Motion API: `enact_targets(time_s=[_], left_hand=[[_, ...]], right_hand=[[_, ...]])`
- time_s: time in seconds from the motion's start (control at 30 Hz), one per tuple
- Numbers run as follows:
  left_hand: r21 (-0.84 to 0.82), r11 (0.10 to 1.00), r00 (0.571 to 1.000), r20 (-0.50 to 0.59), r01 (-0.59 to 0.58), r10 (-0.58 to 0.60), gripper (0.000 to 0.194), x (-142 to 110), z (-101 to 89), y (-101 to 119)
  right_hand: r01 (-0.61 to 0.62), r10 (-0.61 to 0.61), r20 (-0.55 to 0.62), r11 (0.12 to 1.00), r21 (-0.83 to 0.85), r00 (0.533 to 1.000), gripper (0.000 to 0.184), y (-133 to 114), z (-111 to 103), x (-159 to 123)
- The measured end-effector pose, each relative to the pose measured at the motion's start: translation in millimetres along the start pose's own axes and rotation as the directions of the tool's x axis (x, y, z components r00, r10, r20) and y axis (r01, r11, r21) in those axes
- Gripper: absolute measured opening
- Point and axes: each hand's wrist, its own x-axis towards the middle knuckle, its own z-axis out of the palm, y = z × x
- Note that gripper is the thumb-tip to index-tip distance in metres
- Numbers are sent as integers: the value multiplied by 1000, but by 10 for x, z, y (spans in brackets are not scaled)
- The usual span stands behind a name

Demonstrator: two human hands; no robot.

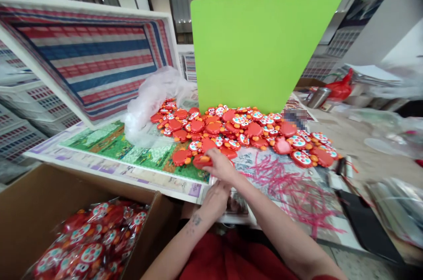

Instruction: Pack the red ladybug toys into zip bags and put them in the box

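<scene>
My right hand [222,166] reaches over the table's front edge. Its thumb and fingers close on a red toy [200,162] with orange feet, at the near side of a pile. Just below, my left hand [216,198] is bent at the edge, close to some clear plastic [237,205]. Its fingertips are hidden, so I cannot make out what it holds. The pile of red toys [228,127] spreads across the table's middle, some showing white ovals with coloured dots and eyes.
A cardboard box [82,176] at lower left holds toys in clear bags. A green board [254,51] stands behind the pile, beside a tilted white-framed striped crate [99,60]. Pink strips [297,187] and a black flat object [368,225] lie to the right.
</scene>
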Motion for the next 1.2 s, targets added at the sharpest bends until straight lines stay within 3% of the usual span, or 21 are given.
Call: enact_targets(time_s=[0.07, 0.13, 0.27, 0.37, 0.5, 0.6, 0.7, 0.8, 0.97, 1.07, 1.13, 1.2], left_hand=[[150, 985, 996, -43, 80, -74, 25, 135, 91, -42], [257, 956, 990, -70, 140, -126, 21, 232, 147, -46], [351, 920, 982, -131, 173, -134, 18, 301, 213, -20], [363, 921, 984, -156, 140, -88, 15, 278, 248, -34], [333, 943, 991, -127, 6, 39, 18, 212, 293, -87], [307, 944, 982, -104, -121, 160, 19, 162, 319, -122], [269, 940, 961, -121, -209, 248, 21, 118, 335, -141], [242, 947, 945, -195, -212, 262, 21, 88, 337, -135], [141, 984, 934, -326, -105, 147, 13, 133, 278, -85], [44, 996, 956, -281, -73, 82, 9, 205, 224, -60], [-8, 999, 970, -238, -53, 50, 9, 245, 193, -50], [-48, 998, 978, -206, -34, 23, 9, 265, 166, -39]], right_hand=[[-137, 201, -217, 951, 278, 955, 42, 172, -282, -166], [-129, 354, -318, 820, 557, 879, 56, 309, -542, -342], [-33, 524, -312, 548, 836, 792, 54, 489, -800, -690], [-47, 607, -298, 486, 873, 737, 47, 612, -750, -877], [-124, 626, -275, 517, 847, 730, 49, 729, -556, -948], [-187, 540, -248, 626, 757, 804, 60, 723, -416, -905], [-164, 393, -263, 775, 611, 881, 52, 689, -304, -871], [-173, 324, -200, 825, 537, 925, 42, 700, -229, -895], [-246, 255, 54, 825, 509, 966, 30, 778, -265, -933], [-234, 275, -55, 894, 382, 960, 30, 813, -383, -966], [-321, 385, -189, 899, 297, 903, 29, 828, -471, -1055], [-456, 510, -156, 843, 286, 846, 36, 828, -531, -1203]])
